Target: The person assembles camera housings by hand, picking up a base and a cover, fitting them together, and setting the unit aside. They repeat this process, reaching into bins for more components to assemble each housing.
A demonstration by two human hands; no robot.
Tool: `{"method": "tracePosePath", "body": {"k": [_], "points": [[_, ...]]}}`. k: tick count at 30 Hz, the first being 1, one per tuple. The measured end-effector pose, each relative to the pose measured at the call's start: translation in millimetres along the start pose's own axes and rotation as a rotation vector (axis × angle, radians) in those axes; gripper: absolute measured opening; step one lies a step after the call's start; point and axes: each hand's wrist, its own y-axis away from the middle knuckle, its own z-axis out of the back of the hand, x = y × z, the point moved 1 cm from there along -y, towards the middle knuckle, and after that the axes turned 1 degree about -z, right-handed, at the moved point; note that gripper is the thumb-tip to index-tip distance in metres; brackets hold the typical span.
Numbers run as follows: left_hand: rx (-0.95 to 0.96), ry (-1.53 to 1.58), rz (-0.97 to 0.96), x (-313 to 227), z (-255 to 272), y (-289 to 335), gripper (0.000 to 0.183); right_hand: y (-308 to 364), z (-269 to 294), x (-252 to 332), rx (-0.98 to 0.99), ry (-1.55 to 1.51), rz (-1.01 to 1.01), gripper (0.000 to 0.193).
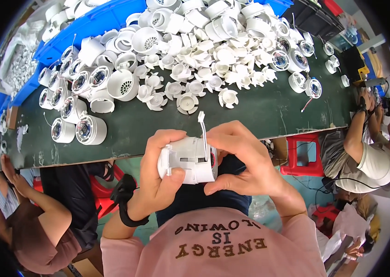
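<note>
A white cylindrical plastic housing (185,152) is held sideways in front of my chest, off the near edge of the table. My left hand (151,177) wraps its left end, with the thumb pressed on the near side. At the other end, my right hand (255,164) grips the rim between fingers and thumb. A short white cable with a small connector (201,118) sticks up from a slot in the housing's side. A bit of red shows inside the right end; the rest of the inside is turned away.
On the green table (153,131) lie many white fan impellers (188,102). Finished-looking round housings with circuit boards (91,129) stand at left, more at right. Blue bins (47,51) line the back. Red stools (302,154) and other people sit on both sides.
</note>
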Motion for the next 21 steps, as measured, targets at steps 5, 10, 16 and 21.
{"method": "tracePosePath", "body": {"k": [5, 10, 16, 21], "points": [[-0.049, -0.122, -0.187, -4.7, -5.2, 5.1, 0.05, -2.5, -13.8, 4.2, -0.02, 0.017, 0.076, 0.077], [-0.085, -0.074, -0.212, -2.9, -8.0, 6.6, 0.05, -3.6, -13.4, 4.9, -0.003, 0.006, 0.075, 0.077], [0.017, -0.522, -0.099, -14.3, -0.3, -9.7, 0.058, -0.4, -26.0, 5.9, -0.161, 0.368, -0.027, 0.071], [-0.261, 0.098, 0.396, -13.3, 10.9, -3.9, 0.064, 1.3, 21.2, 12.1, -0.052, 0.482, -0.062, 0.065]]}}
